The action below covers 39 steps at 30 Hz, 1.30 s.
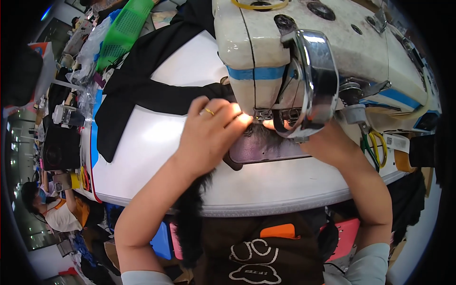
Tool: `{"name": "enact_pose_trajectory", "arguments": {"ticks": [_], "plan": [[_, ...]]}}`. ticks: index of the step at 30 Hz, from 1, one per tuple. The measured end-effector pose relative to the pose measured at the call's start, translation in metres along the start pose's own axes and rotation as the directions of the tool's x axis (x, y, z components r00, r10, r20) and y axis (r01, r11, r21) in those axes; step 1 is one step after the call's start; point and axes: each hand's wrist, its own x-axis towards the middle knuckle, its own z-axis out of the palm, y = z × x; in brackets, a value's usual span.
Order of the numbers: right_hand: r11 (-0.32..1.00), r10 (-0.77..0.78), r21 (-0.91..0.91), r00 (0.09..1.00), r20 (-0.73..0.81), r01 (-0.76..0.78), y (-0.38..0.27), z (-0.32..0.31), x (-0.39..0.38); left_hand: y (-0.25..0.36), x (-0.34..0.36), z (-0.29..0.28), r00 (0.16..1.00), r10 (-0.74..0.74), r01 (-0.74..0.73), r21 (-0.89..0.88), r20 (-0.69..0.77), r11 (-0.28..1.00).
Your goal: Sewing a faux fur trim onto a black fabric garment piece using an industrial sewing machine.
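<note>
My left hand (207,133), with a ring on one finger, is closed with thumb and fingertips on black furry fabric (192,202) just left of the presser foot (262,114). The fur strip hangs from under this hand over the table's front edge. My right hand (335,145) reaches in from the right; one fingertip shows beside the presser foot, and the rest of its fingers are hidden behind a curved chrome part (323,76). Both hands are at the needle area of a white sewing machine (256,47) with a blue stripe. Dark fur lies over its shiny plate (270,151).
Black cloth (128,90) spreads over the left of the white table (156,178). A green basket (124,33) stands at the back left. Green-and-yellow-handled scissors (373,149) and a tape roll (403,161) lie at the right. Another person (57,209) sits far left.
</note>
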Motion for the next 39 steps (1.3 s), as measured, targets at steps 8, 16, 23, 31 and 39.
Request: {"name": "enact_pose_trajectory", "arguments": {"ticks": [8, 16, 23, 31, 39], "plan": [[0.998, -0.06, 0.017, 0.985, -0.162, 0.063, 0.013, 0.007, -0.004, -0.014, 0.013, -0.002, 0.996, 0.051, -0.047, 0.052, -0.069, 0.998], [0.989, -0.096, 0.085, 0.969, -0.229, 0.118, 0.0, -0.018, -0.009, -0.009, 0.002, -0.009, 0.989, 0.145, -0.145, 0.086, 0.008, 0.986], [0.997, -0.062, 0.034, 0.972, -0.225, 0.072, 0.0, -0.02, -0.015, -0.008, -0.003, -0.011, 0.974, 0.225, -0.221, 0.109, -0.026, 0.969], [0.992, -0.042, 0.098, 0.953, -0.301, 0.075, 0.004, -0.015, -0.017, -0.013, 0.003, -0.007, 0.974, 0.226, -0.223, 0.075, -0.031, 0.972], [0.995, 0.075, 0.068, 0.99, -0.122, -0.067, 0.002, -0.013, -0.01, -0.012, 0.004, -0.012, 0.958, 0.282, -0.28, 0.056, -0.05, 0.958]]}}
